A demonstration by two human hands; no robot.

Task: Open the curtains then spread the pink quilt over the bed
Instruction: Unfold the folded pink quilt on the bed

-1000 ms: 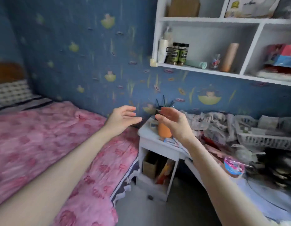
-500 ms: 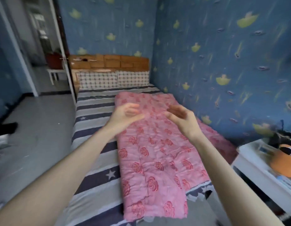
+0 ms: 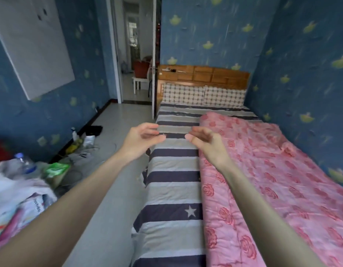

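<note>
The left hand (image 3: 142,138) and the right hand (image 3: 205,143) hover side by side in the air above the bed, palms turned partly toward each other, fingers loosely curled and thumbs out. Neither has hold of anything, and neither touches the bedding.

Under and beyond the right hand lies the pink quilted quilt with its red rose print (image 3: 272,170). It covers only the right half of the bed, along the blue patterned wall (image 3: 311,83), and runs from the near end up to just short of the two checked pillows (image 3: 203,94). Its long left edge falls roughly down the middle of the mattress, leaving the grey-and-navy striped sheet with white stars (image 3: 172,189) bare on the left. It appears doubled over lengthwise (whether that middle edge is a fold or a free hem I cannot tell).

The quilt looks soft, limp and fairly light, with some padded bulk and a matte cloth face that should not slip in the fingers. It will probably sag and drag rather than slide as one piece, so a pinch of the top layer along the long edge, hands well apart, seems the best hold for drawing it across toward the floor side.

No curtains are in view. Beyond the pillows stand a wooden headboard (image 3: 205,75) and an open doorway (image 3: 136,54).
</note>
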